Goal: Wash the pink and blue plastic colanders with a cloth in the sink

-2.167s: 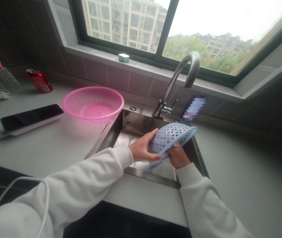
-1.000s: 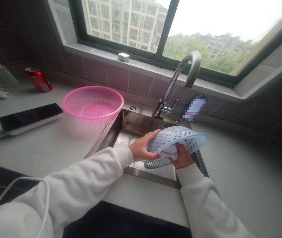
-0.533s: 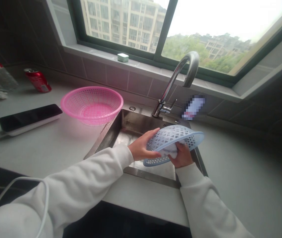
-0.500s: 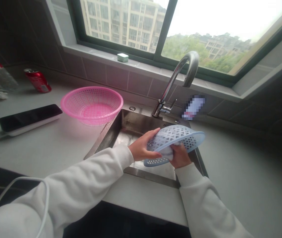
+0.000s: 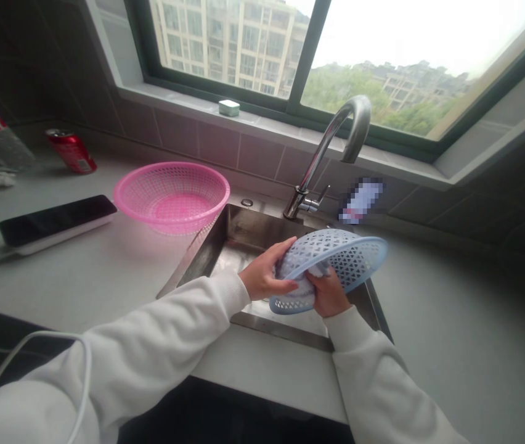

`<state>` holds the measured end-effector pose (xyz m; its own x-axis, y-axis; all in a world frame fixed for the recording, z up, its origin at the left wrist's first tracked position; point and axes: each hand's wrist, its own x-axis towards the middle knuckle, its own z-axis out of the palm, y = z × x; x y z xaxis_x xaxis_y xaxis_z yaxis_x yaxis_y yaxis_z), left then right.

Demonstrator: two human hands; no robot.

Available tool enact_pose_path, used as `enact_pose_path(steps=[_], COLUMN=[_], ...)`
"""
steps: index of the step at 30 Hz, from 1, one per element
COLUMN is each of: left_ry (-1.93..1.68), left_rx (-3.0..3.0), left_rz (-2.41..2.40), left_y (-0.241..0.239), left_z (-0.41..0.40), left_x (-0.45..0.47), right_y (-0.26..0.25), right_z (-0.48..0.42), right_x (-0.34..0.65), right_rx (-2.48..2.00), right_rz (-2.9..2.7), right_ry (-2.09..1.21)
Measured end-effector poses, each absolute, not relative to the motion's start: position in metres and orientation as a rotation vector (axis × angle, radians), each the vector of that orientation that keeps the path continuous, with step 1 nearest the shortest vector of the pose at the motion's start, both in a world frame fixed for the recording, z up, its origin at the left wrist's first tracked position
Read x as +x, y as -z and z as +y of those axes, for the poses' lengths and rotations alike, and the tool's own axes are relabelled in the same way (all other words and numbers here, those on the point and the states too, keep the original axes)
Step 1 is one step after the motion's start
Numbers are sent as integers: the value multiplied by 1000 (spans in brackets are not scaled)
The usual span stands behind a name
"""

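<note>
Over the steel sink point(image 5: 244, 237) I hold a light blue perforated basket point(image 5: 350, 259), tilted with its rim toward me. My left hand point(image 5: 262, 277) grips the basket's left rim, fingers curled around the edge. My right hand point(image 5: 327, 293) is inside the basket, closed on a white cloth point(image 5: 311, 274) pressed against the basket's inner wall. Part of the cloth is hidden by the basket's mesh.
A pink mesh basket point(image 5: 172, 196) sits on the grey counter left of the sink. A curved chrome faucet point(image 5: 331, 148) rises behind the sink. A black-and-white flat device point(image 5: 56, 222) and a red can point(image 5: 72, 150) lie at the left. A small green box point(image 5: 228, 107) rests on the windowsill.
The blue basket has tipped more steeply toward me. My right hand with the cloth has slid left and down inside it. My left hand has kept its grip.
</note>
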<state>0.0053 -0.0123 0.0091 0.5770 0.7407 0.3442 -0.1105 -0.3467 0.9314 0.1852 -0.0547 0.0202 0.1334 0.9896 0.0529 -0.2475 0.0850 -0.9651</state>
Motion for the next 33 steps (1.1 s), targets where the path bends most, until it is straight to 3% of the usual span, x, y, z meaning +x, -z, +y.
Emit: enact_pose_path(steps=[14,21,28,33], left_ry=[-950,-905,-937,-844], left_rx=[1784,1797,1737,1646], left_rz=[533,513,473,449], left_y=[-18,-21,-15,-12], left_z=[-16,-15,-12,-11], left_x=[-1,-2,-2,0], right_y=[-21,-20,-16,-24], right_z=[-52,-56,-53,-52], right_x=[184,214,186,204], right_rx=[-995,-1070,-1030,-990], right_rz=[-910,-971,-918,-820], right_ry=[-1255,-981,-1208,-1114])
